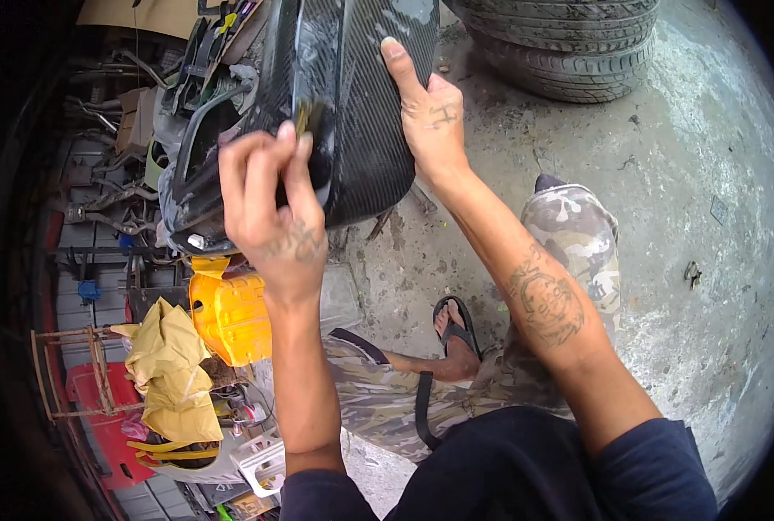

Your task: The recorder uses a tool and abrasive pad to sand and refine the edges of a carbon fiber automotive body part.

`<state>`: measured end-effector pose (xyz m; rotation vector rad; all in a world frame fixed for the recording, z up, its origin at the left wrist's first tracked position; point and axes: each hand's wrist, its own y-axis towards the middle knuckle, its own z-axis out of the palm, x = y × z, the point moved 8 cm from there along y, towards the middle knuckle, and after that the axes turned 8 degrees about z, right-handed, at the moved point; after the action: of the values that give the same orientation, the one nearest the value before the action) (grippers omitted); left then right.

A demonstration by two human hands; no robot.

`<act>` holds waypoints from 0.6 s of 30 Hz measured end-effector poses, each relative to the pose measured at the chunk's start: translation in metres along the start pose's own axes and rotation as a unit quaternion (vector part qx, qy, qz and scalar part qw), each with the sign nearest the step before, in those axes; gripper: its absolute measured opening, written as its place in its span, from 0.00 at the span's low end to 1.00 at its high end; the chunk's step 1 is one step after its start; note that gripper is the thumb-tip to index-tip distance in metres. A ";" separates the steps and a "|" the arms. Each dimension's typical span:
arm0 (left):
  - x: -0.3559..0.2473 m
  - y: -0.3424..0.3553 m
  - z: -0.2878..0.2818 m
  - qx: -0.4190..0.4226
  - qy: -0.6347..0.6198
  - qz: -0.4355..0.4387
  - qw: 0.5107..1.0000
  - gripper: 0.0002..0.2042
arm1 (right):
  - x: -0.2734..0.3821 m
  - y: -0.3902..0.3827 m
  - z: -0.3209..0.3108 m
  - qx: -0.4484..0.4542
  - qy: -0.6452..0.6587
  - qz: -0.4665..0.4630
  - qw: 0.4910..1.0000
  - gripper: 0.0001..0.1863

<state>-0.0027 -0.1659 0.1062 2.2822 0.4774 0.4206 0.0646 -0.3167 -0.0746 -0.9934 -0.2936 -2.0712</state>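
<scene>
A glossy black carbon-fibre part [365, 156], shaped like a vehicle body panel, fills the upper middle, with whitish smears on its weave. Along its right edge my right hand [430, 117] grips it, thumb on the face and the other fingers hidden behind. My left hand [274, 200] is closed in a pinch over the left portion of the part. Between its fingertips is what looks like a small brush, its yellow-brown bristles [307, 115] against the dark surface. Motion blurs the bristles, and most of the handle is hidden.
Stacked tyres [569, 43] stand on the concrete floor [673, 208] at the far right. To the left are a yellow plastic part [230, 317], crumpled brown paper [170, 373], a rusty metal frame [96, 373] and several metal pipes. My sandalled foot [454, 326] is below the part.
</scene>
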 end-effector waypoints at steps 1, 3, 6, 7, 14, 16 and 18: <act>0.000 -0.014 -0.008 -0.009 0.010 0.014 1.000 0.06 | 0.005 -0.008 -0.001 -0.020 -0.010 -0.001 1.000 0.43; 0.010 -0.039 -0.014 -0.004 0.012 -0.013 1.000 0.06 | 0.008 -0.003 -0.002 -0.045 -0.022 -0.015 0.999 0.43; 0.011 0.005 -0.009 -0.035 -0.024 0.009 0.999 0.06 | -0.002 -0.004 0.010 -0.042 0.004 -0.002 0.999 0.42; 0.011 0.020 -0.004 -0.029 -0.028 -0.061 0.997 0.05 | -0.001 -0.002 0.007 -0.029 0.012 0.005 0.999 0.41; 0.016 -0.060 -0.047 -0.066 -0.011 -0.176 0.982 0.06 | -0.005 -0.002 -0.001 -0.033 0.015 0.012 0.999 0.40; 0.004 -0.050 -0.028 -0.032 -0.006 -0.098 0.995 0.05 | -0.006 0.000 0.000 -0.021 0.026 0.018 0.999 0.40; 0.009 -0.014 -0.008 -0.044 -0.009 -0.055 0.997 0.07 | -0.001 -0.006 0.004 -0.020 -0.001 0.021 1.000 0.40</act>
<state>-0.0010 -0.1474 0.1025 2.1622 0.5608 0.3586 0.0626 -0.3107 -0.0719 -1.0180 -0.2306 -2.0456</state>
